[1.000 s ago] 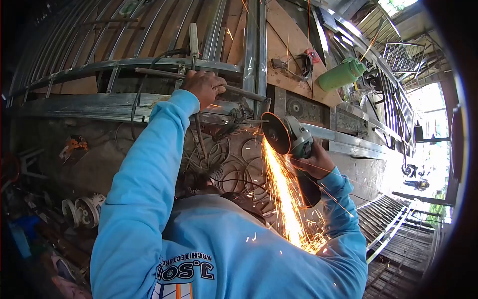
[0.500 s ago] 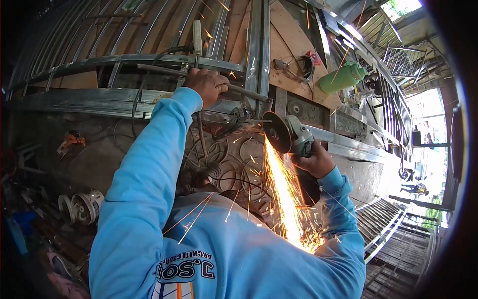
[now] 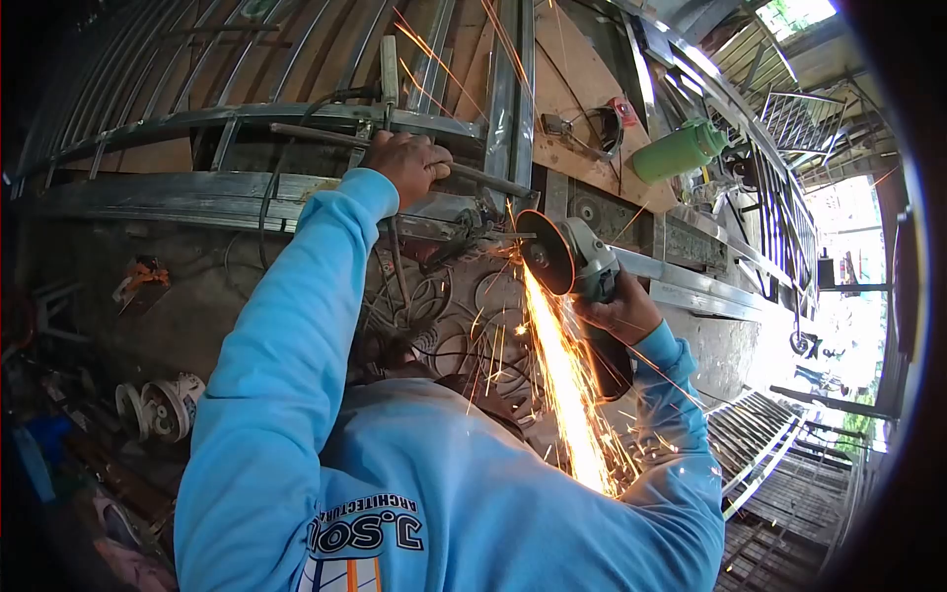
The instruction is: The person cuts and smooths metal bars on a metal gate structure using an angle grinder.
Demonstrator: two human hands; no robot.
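My right hand (image 3: 623,311) is closed around the body of an angle grinder (image 3: 597,271). Its disc (image 3: 546,254) meets the end of a thin metal piece (image 3: 511,236), and a bright stream of sparks (image 3: 562,380) pours down toward my right sleeve. Wrapped over a long dark metal bar (image 3: 483,179) is my left hand (image 3: 406,168), its fingers curled; the palm side is hidden. Close by that hand stands an upright bar with a pale block-like top (image 3: 389,74). Under the bar lie shiny square steel tubes (image 3: 237,202).
A green bottle (image 3: 676,153) and a red-and-black object (image 3: 621,113) rest on a wooden board (image 3: 577,74) beyond the grinder. Metal grille frames (image 3: 760,434) stand at the right. Cables and rings (image 3: 473,306) lie on the floor; another machine (image 3: 163,407) sits at left.
The grinder has shifted very slightly left and up against the metal piece, and the spark pattern differs. My left hand stays on the bar in nearly the same place.
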